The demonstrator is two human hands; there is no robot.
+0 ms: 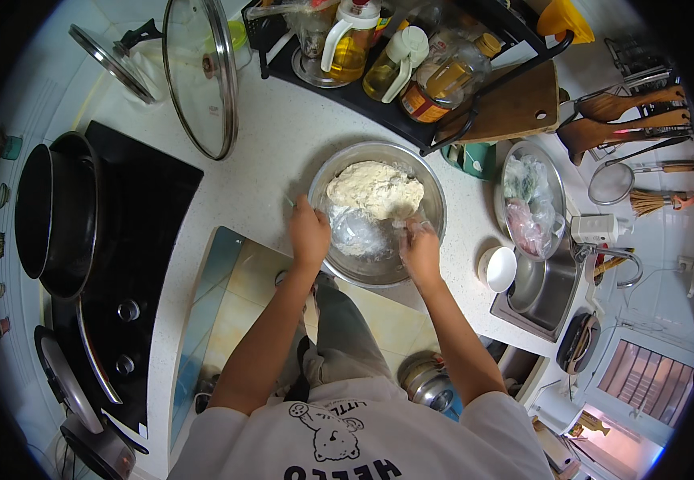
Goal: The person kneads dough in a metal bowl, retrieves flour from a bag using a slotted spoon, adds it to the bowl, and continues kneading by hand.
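A round metal bowl (pixel 437 180) stands on the counter before me, holding a rough lump of pale dough (pixel 374 187) and loose white flour (pixel 356 237) below it. My left hand (pixel 310 231) is at the bowl's left rim, fingers curled, with a thin light-coloured thing showing past the fingertips; what it is cannot be told. My right hand (pixel 419 243) is over the right inner side of the bowl, just under the dough, its fingers bent and blurred, with whitish stuff on them. Whether it holds anything is unclear.
A glass lid (pixel 197 78) stands upright left of a black rack (pixel 341 99) with oil bottles. Right lie a metal basin (pixel 554 180) with plastic bags, a white cup (pixel 497 269) and a sink (pixel 554 300). Black pans (pixel 71 216) sit on the cooktop (pixel 137 240) at left.
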